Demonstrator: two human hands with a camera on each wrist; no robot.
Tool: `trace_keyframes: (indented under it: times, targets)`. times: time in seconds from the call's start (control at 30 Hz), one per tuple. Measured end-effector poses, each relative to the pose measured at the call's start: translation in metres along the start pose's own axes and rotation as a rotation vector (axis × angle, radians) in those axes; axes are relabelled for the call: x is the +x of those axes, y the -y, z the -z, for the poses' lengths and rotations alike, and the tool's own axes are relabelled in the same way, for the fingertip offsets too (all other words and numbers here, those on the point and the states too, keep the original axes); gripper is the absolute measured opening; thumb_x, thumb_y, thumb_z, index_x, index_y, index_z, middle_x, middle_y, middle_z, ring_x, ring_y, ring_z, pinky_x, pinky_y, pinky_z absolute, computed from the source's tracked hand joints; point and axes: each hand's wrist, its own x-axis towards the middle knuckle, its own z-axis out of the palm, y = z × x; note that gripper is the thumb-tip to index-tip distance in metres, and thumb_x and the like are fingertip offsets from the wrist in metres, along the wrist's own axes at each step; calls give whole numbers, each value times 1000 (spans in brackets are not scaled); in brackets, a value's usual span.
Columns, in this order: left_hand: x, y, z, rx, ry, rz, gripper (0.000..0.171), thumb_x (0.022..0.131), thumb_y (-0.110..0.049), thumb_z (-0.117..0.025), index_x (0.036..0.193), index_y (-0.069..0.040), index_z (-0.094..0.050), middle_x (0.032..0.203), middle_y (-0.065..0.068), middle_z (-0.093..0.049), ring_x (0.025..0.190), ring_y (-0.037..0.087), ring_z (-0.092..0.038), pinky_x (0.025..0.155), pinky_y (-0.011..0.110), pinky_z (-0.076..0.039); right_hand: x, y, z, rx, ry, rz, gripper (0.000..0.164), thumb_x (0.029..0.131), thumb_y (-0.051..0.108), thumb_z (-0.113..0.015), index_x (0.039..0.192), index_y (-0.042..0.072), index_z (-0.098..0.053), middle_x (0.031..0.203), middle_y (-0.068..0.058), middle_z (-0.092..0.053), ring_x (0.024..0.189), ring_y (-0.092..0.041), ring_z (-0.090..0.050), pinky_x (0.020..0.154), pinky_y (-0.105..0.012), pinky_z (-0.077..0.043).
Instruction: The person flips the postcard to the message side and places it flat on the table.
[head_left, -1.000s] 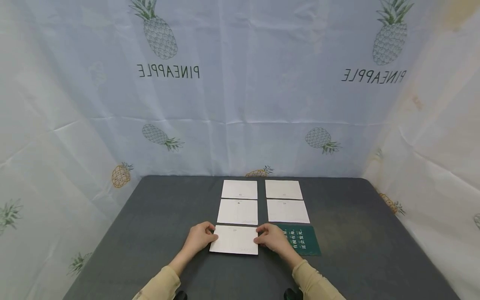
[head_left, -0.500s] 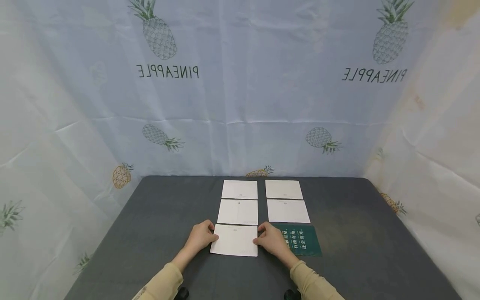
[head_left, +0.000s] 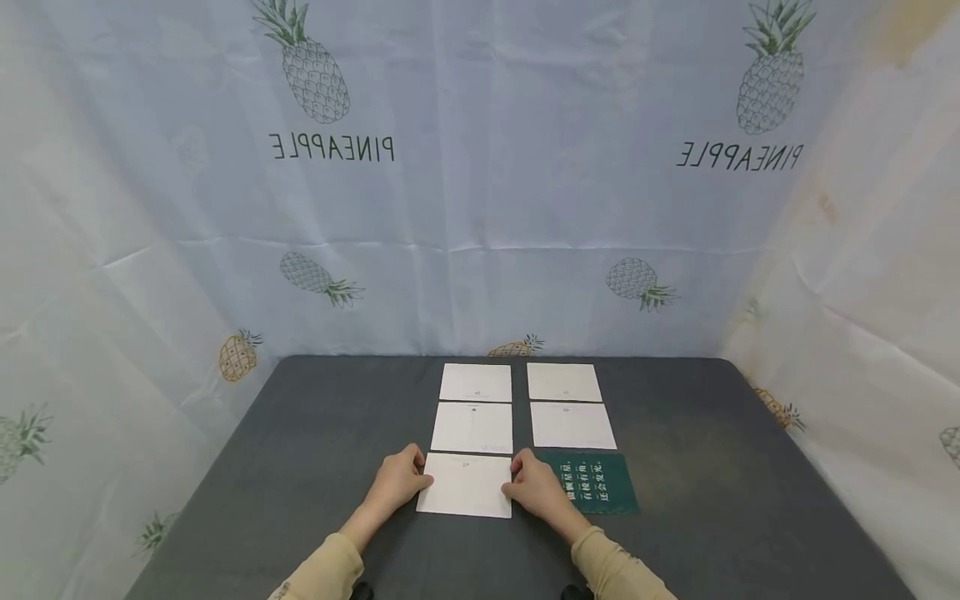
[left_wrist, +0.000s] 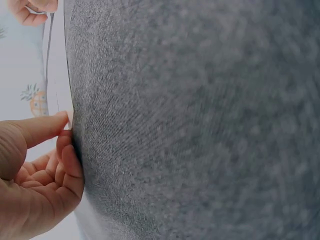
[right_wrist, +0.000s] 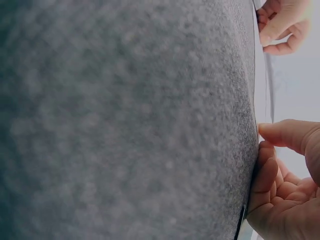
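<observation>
A white postcard (head_left: 465, 485) lies at the near end of the left column on the dark table. My left hand (head_left: 396, 482) pinches its left edge between thumb (left_wrist: 47, 126) and curled fingers. On its right edge, my right hand (head_left: 538, 485) grips with the thumb (right_wrist: 280, 132) on top and the fingers folded below. The postcard's far edge sits right at the near edge of the middle-left postcard (head_left: 472, 427). Beside my right hand lies a green postcard (head_left: 607, 483) with white printed characters, its left part partly covered by that hand.
Behind are a far-left postcard (head_left: 476, 383), a far-right postcard (head_left: 564, 382) and a middle-right postcard (head_left: 572, 426), all white side up. The dark tabletop (head_left: 337, 417) runs back to a pineapple-print curtain (head_left: 480, 183).
The held postcard has slid slightly away from me, up against the one behind it, and lies flatter. More of the green postcard shows beside my right hand. The head view has shifted a little.
</observation>
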Motion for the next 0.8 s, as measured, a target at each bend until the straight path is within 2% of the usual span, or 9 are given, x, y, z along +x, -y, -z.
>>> trace_keyframes:
  times: [0.2, 0.37, 0.6, 0.8]
  targets:
    - [1, -1, 1, 19, 25, 34, 23, 72, -10, -73, 84, -2, -56, 63, 2, -55, 56, 12, -46, 51, 24, -35, 3, 0, 2, -17, 9, 4, 27, 76, 10, -69, 94, 2, -51, 66, -2, -53, 54, -12, -45, 47, -23, -35]
    - [5, -5, 5, 12, 64, 54, 23, 74, -13, -72, 84, -1, -57, 63, 2, -52, 56, 13, -44, 51, 24, -33, 6, -3, 7, 22, 27, -11, 25, 77, 12, -67, 96, 2, -53, 68, -3, -56, 58, -13, -48, 50, -25, -38]
    - [9, -16, 9, 43, 59, 26, 22, 76, -15, -71, 82, 0, -56, 60, 1, -48, 54, 12, -42, 48, 23, -32, 6, -1, 19, 84, 10, -20, 20, 84, 17, -63, 98, 4, -57, 66, -2, -59, 55, -11, -50, 48, -25, -39]
    - [17, -40, 10, 27, 76, -20, 27, 79, -20, -70, 92, 1, -59, 65, 4, -58, 54, 12, -49, 47, 23, -37, 2, 6, 42, 155, -24, 6, 22, 86, 22, -63, 100, 6, -59, 72, -9, -63, 58, -12, -51, 51, -25, -38]
